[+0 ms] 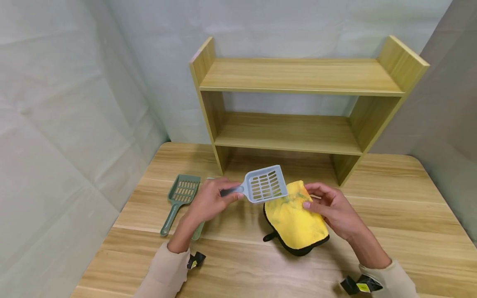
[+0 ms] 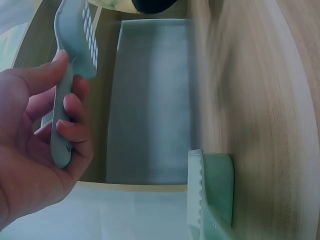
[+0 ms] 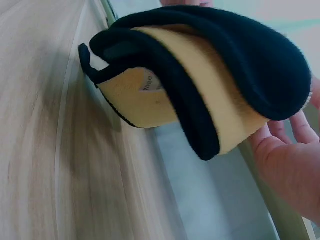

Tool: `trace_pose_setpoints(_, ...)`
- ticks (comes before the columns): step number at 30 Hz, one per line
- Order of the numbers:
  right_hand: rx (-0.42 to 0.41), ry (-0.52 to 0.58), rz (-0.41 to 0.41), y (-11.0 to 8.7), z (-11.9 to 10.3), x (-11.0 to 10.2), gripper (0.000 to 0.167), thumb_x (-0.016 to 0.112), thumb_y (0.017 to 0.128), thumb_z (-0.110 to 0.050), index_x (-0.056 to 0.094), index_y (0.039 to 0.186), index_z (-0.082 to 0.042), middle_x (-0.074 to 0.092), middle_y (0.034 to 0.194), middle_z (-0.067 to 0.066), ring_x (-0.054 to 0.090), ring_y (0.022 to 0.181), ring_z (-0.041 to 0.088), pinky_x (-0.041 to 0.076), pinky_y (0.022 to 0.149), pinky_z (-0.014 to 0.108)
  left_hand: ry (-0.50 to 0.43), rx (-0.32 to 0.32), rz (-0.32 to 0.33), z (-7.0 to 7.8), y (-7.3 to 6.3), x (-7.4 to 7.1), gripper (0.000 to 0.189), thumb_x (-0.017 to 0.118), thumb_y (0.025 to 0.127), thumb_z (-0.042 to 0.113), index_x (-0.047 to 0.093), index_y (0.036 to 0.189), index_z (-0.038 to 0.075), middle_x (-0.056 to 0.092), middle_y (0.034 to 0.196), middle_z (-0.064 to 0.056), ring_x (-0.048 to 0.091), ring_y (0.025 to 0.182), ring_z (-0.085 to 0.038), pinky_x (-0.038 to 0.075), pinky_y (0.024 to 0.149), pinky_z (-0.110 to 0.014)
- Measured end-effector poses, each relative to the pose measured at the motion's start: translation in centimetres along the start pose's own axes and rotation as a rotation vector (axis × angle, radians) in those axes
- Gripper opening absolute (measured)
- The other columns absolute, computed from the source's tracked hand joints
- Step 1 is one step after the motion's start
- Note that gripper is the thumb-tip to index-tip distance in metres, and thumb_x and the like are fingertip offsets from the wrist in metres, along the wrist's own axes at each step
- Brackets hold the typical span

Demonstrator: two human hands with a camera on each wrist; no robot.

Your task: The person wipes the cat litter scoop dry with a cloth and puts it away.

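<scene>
My left hand point(image 1: 213, 199) grips the handle of a pale blue-grey litter scoop point(image 1: 256, 182), its slotted head pointing right, above the table. In the left wrist view, fingers and thumb wrap the scoop's handle point(image 2: 62, 125). A yellow cleaning cloth with black edging point(image 1: 296, 223) hangs from my right hand point(image 1: 333, 211), pinched between thumb and fingers. The scoop's head overlaps the cloth's upper left edge in the head view; whether they touch I cannot tell. Folds of the cloth point(image 3: 195, 85) and a small white label show in the right wrist view.
A dark green litter scoop point(image 1: 185, 192) lies on the wooden table point(image 1: 238, 269) at the left. Beside it, a light green scoop point(image 1: 198, 231) is mostly hidden by my left hand. Behind stands a two-tier wooden shelf point(image 1: 298, 76), with pale curtains point(image 1: 67, 124) around the table.
</scene>
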State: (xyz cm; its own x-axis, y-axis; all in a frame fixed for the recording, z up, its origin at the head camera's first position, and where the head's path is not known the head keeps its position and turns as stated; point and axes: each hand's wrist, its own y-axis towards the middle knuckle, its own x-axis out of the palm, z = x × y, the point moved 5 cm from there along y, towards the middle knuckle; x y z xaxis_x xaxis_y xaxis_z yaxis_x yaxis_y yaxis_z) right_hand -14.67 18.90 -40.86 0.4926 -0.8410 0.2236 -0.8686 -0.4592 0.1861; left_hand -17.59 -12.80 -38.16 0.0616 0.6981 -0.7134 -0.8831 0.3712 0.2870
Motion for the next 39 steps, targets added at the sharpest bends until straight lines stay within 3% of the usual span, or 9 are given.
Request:
trace_pose_setpoints(5, -0.025, -0.02, 0.027, 0.1, 0.0, 0.4, 0.044, 0.059, 0.099, 0.016, 0.069, 0.125, -0.018, 0.073, 0.12, -0.008, 0.076, 0.103, 0.01, 0.063, 0.083, 0.025, 0.011, -0.009, 0.072, 0.2, 0.3, 0.1, 0.036, 0.088, 0.089, 0.019, 0.082, 0.121, 0.005, 0.083, 0.109, -0.011, 0.078, 0.097, -0.027, 0.061, 0.083, -0.046)
trace_pose_setpoints(10, -0.039, -0.031, 0.068, 0.4, 0.4, 0.8, 0.042, 0.061, 0.099, 0.016, 0.068, 0.122, -0.019, 0.073, 0.118, -0.009, 0.075, 0.101, 0.01, 0.062, 0.084, 0.023, -0.038, 0.011, 0.098, 0.9, 0.9, 1.2, 0.036, 0.089, 0.088, 0.017, 0.081, 0.12, 0.003, 0.082, 0.114, -0.014, 0.079, 0.103, -0.028, 0.062, 0.087, -0.046)
trace_pose_setpoints(16, -0.047, -0.047, 0.126, 0.6, 0.7, 1.3, 0.039, 0.063, 0.099, 0.014, 0.068, 0.119, -0.019, 0.073, 0.114, -0.01, 0.073, 0.096, 0.006, 0.061, 0.08, 0.021, -0.07, -0.028, 0.146, 1.6, 1.3, 1.9, 0.035, 0.09, 0.088, 0.017, 0.082, 0.119, 0.005, 0.082, 0.106, -0.014, 0.069, 0.082, -0.019, 0.053, 0.068, -0.028)
trace_pose_setpoints(21, -0.01, -0.073, 0.168, 0.3, 0.8, 1.4, 0.034, 0.066, 0.099, 0.011, 0.068, 0.118, -0.018, 0.073, 0.112, -0.009, 0.072, 0.092, 0.006, 0.06, 0.075, 0.022, -0.071, -0.064, 0.159, 1.7, 1.5, 2.1, 0.035, 0.09, 0.087, 0.018, 0.082, 0.118, 0.004, 0.082, 0.106, -0.015, 0.068, 0.081, -0.02, 0.051, 0.065, -0.026)
trace_pose_setpoints(27, 0.006, -0.093, 0.149, 0.2, 1.2, 1.8, 0.035, 0.067, 0.098, 0.011, 0.069, 0.117, -0.018, 0.072, 0.113, -0.009, 0.074, 0.097, 0.008, 0.062, 0.08, 0.023, -0.068, -0.07, 0.182, 1.8, 1.6, 2.5, 0.035, 0.092, 0.084, 0.015, 0.083, 0.116, 0.004, 0.082, 0.101, -0.015, 0.067, 0.078, -0.02, 0.051, 0.065, -0.026)
trace_pose_setpoints(33, -0.014, -0.093, 0.108, 0.6, 1.7, 2.7, 0.036, 0.067, 0.098, 0.011, 0.067, 0.119, -0.019, 0.071, 0.116, -0.01, 0.075, 0.103, 0.009, 0.062, 0.085, 0.024, -0.063, -0.033, 0.192, 2.4, 2.1, 3.3, 0.034, 0.091, 0.087, 0.017, 0.083, 0.116, 0.002, 0.081, 0.098, -0.017, 0.066, 0.076, -0.018, 0.052, 0.064, -0.025)
trace_pose_setpoints(39, -0.006, -0.076, 0.131, 0.4, 1.9, 2.7, 0.034, 0.066, 0.099, 0.01, 0.067, 0.118, -0.018, 0.071, 0.115, -0.009, 0.074, 0.104, 0.008, 0.063, 0.084, 0.024, -0.074, -0.032, 0.185, 2.6, 2.0, 3.5, 0.036, 0.09, 0.088, 0.016, 0.081, 0.119, 0.001, 0.081, 0.104, -0.017, 0.07, 0.082, -0.021, 0.057, 0.069, -0.031)
